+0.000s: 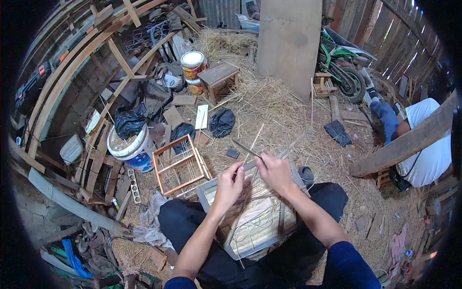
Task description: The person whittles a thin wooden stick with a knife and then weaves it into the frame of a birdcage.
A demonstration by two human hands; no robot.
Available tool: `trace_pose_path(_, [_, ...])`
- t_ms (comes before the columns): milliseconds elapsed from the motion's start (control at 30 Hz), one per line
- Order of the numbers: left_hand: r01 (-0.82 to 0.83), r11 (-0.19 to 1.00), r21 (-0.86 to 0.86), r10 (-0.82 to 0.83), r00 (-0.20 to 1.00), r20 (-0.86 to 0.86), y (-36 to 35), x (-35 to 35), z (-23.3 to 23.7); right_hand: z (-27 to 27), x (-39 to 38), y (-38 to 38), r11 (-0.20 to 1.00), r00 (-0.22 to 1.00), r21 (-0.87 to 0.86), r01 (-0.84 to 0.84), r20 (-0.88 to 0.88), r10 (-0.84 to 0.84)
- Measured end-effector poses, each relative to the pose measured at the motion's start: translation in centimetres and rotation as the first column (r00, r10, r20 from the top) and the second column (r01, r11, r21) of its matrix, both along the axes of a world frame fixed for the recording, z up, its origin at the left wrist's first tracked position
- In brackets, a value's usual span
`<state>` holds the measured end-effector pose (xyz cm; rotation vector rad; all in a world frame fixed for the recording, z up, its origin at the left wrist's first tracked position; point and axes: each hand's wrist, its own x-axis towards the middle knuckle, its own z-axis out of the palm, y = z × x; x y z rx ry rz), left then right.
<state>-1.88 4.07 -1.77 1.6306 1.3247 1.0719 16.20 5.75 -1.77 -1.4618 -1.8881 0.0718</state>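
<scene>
My left hand (228,187) is closed in a pinch on a thin wooden strip (258,137), whose pale end sticks up past the fingers. Wrapped round a knife handle, my right hand (275,172) is beside it, and the knife's (246,147) blade points up and left, crossing near the strip. Below both hands, a slatted wooden panel with a grey frame (233,252) rests across my lap. Several loose thin strips (250,212) lie over its slats.
A wooden frame with wires (179,167) stands left of my knees, near a white bucket (137,154) with a black bag on it. Ahead are a small wooden stool (219,77) and a green motorbike (344,70). A person in a white shirt (426,149) sits at right behind a slanting beam (404,144).
</scene>
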Motion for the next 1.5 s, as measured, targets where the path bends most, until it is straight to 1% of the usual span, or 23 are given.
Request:
trace_pose_path(67, [0.008, 1.000, -0.023, -0.008, 1.000, -0.016, -0.2, -0.2, 0.4, 0.3, 0.4, 0.9, 0.999, 1.000, -0.036, -0.005, 0.020, 0.006])
trace_pose_path(100, [0.021, 1.000, -0.020, -0.022, 0.999, -0.037, -0.4, -0.1, 0.7, 0.9, 0.9, 1.4, 0.978, 0.994, -0.200, 0.064, -0.075, -0.080])
trace_pose_path(200, [0.020, 1.000, -0.006, -0.020, 0.999, -0.047, -0.9, 0.1, 0.8, 0.1, 1.3, 1.3, 0.993, 0.994, -0.060, 0.098, -0.040, -0.101])
trace_pose_path(233, [0.013, 1.000, 0.000, -0.013, 0.999, -0.046, -0.9, 0.1, 0.8, -0.2, 0.9, 0.6, 0.992, 0.997, -0.096, 0.077, 0.016, -0.075])
trace_pose_path(333, [-0.011, 0.999, 0.039, 0.012, 1.000, -0.018, -0.3, -0.4, 0.3, -0.5, -0.3, 0.0, 0.997, 0.999, -0.074, -0.033, 0.015, 0.034])
trace_pose_path(367, [-0.008, 0.999, 0.048, 0.009, 1.000, -0.020, -0.4, -0.5, 0.2, -0.2, 0.1, 0.4, 0.994, 0.999, -0.104, -0.011, 0.036, 0.015])
trace_pose_path(467, [0.056, 0.995, 0.078, -0.050, 0.996, -0.079, -0.7, -0.4, -0.5, -0.1, 1.8, 1.8, 0.985, 0.989, -0.090, 0.146, 0.017, -0.145])
trace_pose_path(500, [0.050, 0.998, -0.026, -0.051, 0.995, -0.082, -1.0, -0.2, 0.4, -0.1, 1.6, 1.4, 0.981, 0.987, -0.103, 0.163, 0.030, -0.161])
trace_pose_path(600, [0.031, 0.998, -0.055, -0.034, 0.998, -0.056, -0.5, -0.6, 0.3, 0.5, -0.1, -0.5, 0.994, 1.000, -0.105, -0.018, 0.003, 0.019])
trace_pose_path(633, [0.039, 0.997, -0.062, -0.041, 0.999, -0.023, -0.3, -0.6, 0.1, -0.1, -0.2, -0.5, 0.997, 0.998, -0.063, -0.043, 0.037, 0.046])
trace_pose_path(700, [0.062, 0.995, -0.080, -0.058, 0.997, 0.044, -0.1, -0.6, -0.4, 0.3, 0.4, 0.4, 0.998, 1.000, -0.054, 0.024, -0.003, -0.024])
trace_pose_path(733, [0.094, 0.987, -0.129, -0.077, 0.989, 0.126, -0.1, -0.5, -0.5, 0.6, 1.1, 1.0, 0.997, 0.998, -0.045, 0.057, -0.017, -0.057])
trace_pose_path(767, [0.128, 0.977, -0.172, -0.090, 0.973, 0.212, -0.2, -0.3, -0.4, 0.5, 1.8, 1.5, 0.993, 0.993, -0.100, 0.062, -0.090, -0.071])
trace_pose_path(800, [0.164, 0.964, -0.211, -0.097, 0.950, 0.296, -0.2, -0.1, -0.3, 0.5, 1.9, 1.6, 0.996, 0.994, -0.079, 0.035, -0.099, -0.043])
trace_pose_path(867, [0.202, 0.942, -0.269, -0.091, 0.923, 0.373, 0.1, 0.0, 0.0, 0.3, 1.8, 1.3, 0.999, 0.993, -0.041, -0.020, -0.117, 0.015])
trace_pose_path(900, [0.222, 0.928, -0.299, -0.087, 0.909, 0.407, 0.2, 0.0, 0.0, 0.2, 1.2, 1.0, 0.993, 0.978, 0.014, -0.114, -0.176, 0.115])
trace_pose_path(1000, [0.145, 0.931, -0.334, -0.066, 0.970, 0.236, 0.8, 0.0, -1.2, 0.3, -0.1, 0.3, 0.961, 0.958, -0.019, -0.274, -0.095, 0.272])
trace_pose_path(1033, [0.128, 0.940, -0.318, -0.061, 0.975, 0.212, 0.7, 0.1, -1.3, -0.4, -0.4, 0.3, 0.947, 0.942, -0.004, -0.321, -0.109, 0.318])
trace_pose_path(1100, [0.094, 0.956, -0.279, -0.048, 0.985, 0.167, 0.4, 0.7, -1.1, -0.7, -0.5, 0.2, 0.933, 0.930, -0.074, -0.351, -0.147, 0.338])
trace_pose_path(1200, [0.069, 0.993, -0.098, -0.063, 0.996, 0.060, 0.2, 1.2, -0.2, -0.2, 0.0, 0.3, 0.913, 0.913, -0.108, -0.394, -0.163, 0.375])
trace_pose_path(1233, [0.076, 0.993, -0.088, -0.072, 0.996, 0.043, 0.2, 1.2, -0.1, 0.0, 0.3, 0.5, 0.908, 0.908, -0.104, -0.406, -0.160, 0.388])
trace_pose_path(1433, [0.109, 0.990, -0.087, -0.108, 0.994, 0.015, 0.4, 1.6, 0.5, 0.1, 1.6, 1.1, 0.929, 0.930, -0.044, -0.367, -0.047, 0.365])
trace_pose_path(1500, [0.098, 0.994, -0.051, -0.096, 0.995, 0.041, 0.3, 1.9, 0.8, 0.4, 2.2, 1.2, 0.953, 0.953, -0.022, -0.301, 0.032, 0.302])
